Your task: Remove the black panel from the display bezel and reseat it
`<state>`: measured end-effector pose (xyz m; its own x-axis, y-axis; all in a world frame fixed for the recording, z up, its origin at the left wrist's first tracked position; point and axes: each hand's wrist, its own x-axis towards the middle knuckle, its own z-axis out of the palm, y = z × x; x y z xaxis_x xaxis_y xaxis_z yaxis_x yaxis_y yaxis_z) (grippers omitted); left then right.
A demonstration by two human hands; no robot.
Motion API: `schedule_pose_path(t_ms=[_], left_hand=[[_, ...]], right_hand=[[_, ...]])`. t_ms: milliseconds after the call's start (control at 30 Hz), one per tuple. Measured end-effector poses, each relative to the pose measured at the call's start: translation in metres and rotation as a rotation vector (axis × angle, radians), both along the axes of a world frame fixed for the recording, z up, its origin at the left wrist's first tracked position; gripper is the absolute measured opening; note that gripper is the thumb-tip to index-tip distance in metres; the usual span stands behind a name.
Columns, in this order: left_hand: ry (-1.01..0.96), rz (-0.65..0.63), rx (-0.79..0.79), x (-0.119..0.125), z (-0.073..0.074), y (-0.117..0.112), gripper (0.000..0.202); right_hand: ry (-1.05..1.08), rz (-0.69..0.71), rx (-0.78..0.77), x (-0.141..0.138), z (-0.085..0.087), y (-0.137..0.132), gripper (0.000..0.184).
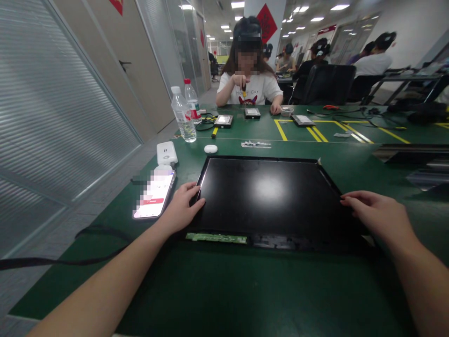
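A black LCD screen panel point(266, 196) lies face up in front of me, with a green circuit board strip point(216, 238) along its near edge. My left hand point(186, 206) grips the panel's left edge, thumb over the front and fingers along the side. On the opposite edge, my right hand point(377, 213) pinches the frame between thumb and fingers. A bit of pale tape or film sticks up at the far right corner. The undersides of both grips are hidden.
Left of the panel lie a lit phone point(154, 194) and a white power bank point(167, 153). Beyond it are a white earbud case point(211, 149) and water bottles point(184, 114). Across the green table point(245, 290), a person holds a screwdriver point(244, 91) over a hard drive point(252, 113).
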<state>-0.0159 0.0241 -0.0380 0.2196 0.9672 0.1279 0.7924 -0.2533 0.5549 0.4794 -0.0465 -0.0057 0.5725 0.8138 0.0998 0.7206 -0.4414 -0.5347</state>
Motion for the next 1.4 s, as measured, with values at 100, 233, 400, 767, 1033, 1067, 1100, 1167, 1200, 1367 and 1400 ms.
schedule_pose_path(t_ms=[100,233,400,767,1033,1067,1100,1167,1200,1367,1400], left_hand=[[0.013,-0.015,0.014,0.000,-0.001,0.000,0.050],[0.036,-0.028,0.031,0.000,-0.002,0.000,0.049],[0.070,-0.082,0.057,-0.003,-0.003,-0.002,0.050],[0.140,-0.505,-0.032,-0.007,0.036,-0.017,0.055],[0.143,-0.490,-0.102,-0.018,0.036,-0.013,0.056],[0.147,-0.472,-0.116,-0.019,0.035,-0.014,0.058],[0.151,-0.455,-0.131,-0.019,0.035,-0.014,0.060],[0.157,-0.433,-0.148,-0.018,0.036,-0.015,0.063],[0.158,-0.432,-0.149,-0.017,0.036,-0.015,0.063],[0.158,-0.468,-0.152,-0.016,0.040,-0.016,0.059],[0.156,-0.473,-0.148,-0.016,0.040,-0.015,0.058]], right_hand=[[0.002,-0.018,-0.024,0.000,0.000,0.000,0.036],[0.004,-0.016,-0.010,0.001,-0.002,0.001,0.036],[-0.014,-0.007,0.012,0.000,-0.003,0.000,0.035],[-0.010,0.018,-0.050,0.003,-0.006,0.000,0.040],[-0.004,0.031,-0.021,0.006,-0.011,0.001,0.037],[-0.001,0.033,-0.024,0.006,-0.011,0.001,0.037],[0.000,0.032,-0.028,0.006,-0.011,0.001,0.037],[-0.003,0.029,-0.034,0.006,-0.011,0.001,0.036],[-0.006,0.033,-0.031,0.007,-0.011,0.001,0.036],[-0.027,0.078,0.028,0.011,-0.017,0.001,0.031],[-0.029,0.082,0.029,0.011,-0.018,0.001,0.031]])
